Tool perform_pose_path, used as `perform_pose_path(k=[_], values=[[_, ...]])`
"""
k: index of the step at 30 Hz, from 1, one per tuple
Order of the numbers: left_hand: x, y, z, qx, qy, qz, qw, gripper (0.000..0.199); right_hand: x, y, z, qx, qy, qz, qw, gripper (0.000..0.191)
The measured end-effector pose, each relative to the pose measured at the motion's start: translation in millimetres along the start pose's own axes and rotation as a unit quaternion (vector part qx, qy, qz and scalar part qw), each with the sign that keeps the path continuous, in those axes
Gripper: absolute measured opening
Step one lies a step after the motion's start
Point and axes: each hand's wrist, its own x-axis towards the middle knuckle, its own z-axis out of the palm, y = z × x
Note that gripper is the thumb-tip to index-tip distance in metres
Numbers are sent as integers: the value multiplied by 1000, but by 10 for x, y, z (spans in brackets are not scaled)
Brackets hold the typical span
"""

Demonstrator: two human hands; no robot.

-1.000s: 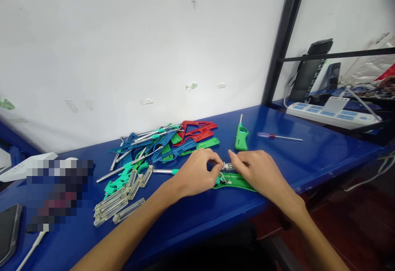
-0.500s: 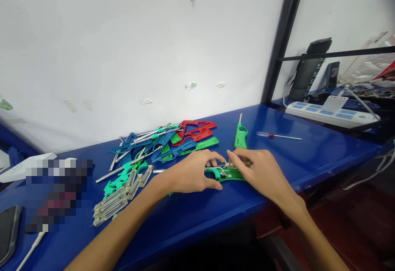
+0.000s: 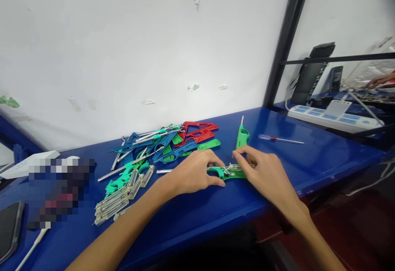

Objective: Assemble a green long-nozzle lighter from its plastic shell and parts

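Note:
A green lighter casing half (image 3: pixel 236 175) lies at the table's front, with a clear tank and thin white wire inside it. Its metal tube (image 3: pixel 165 171) sticks out to the left. My left hand (image 3: pixel 196 172) grips the trigger end between thumb and fingers. Around the handle end my right hand (image 3: pixel 263 170) is closed, thumb and forefinger at the upper edge by the tank; its other fingers are partly hidden. Just behind that hand lies a closed green lighter (image 3: pixel 242 136). A screwdriver (image 3: pixel 280 140) with a clear handle rests to its right.
Left of my hands are blue casing halves (image 3: pixel 175 151), red casing halves (image 3: pixel 200 133), teal triggers (image 3: pixel 121 179) and clear tanks (image 3: pixel 111 205). A phone (image 3: pixel 10 230) lies far left. At right are a black frame post (image 3: pixel 282 40), a power strip (image 3: pixel 335 116) and another person's hand (image 3: pixel 381 81).
My right hand has shifted slightly, its thumb and forefinger now a little apart from my left fingers, showing more of the wire and tank. Another person's hand has appeared far right.

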Motion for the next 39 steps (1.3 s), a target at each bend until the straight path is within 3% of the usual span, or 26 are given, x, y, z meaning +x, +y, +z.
perform_pose_path(k=[11,19,39], values=[[-18,12,-2,14,-5,12,1000,42,3,0,26,-26,-24,48,998,26],[-54,55,3,31,-5,17,999,38,6,-41,10,-42,-19,94,994,34],[-48,35,6,27,-16,20,999,36,31,39,-1,4,-29,76,997,59]])
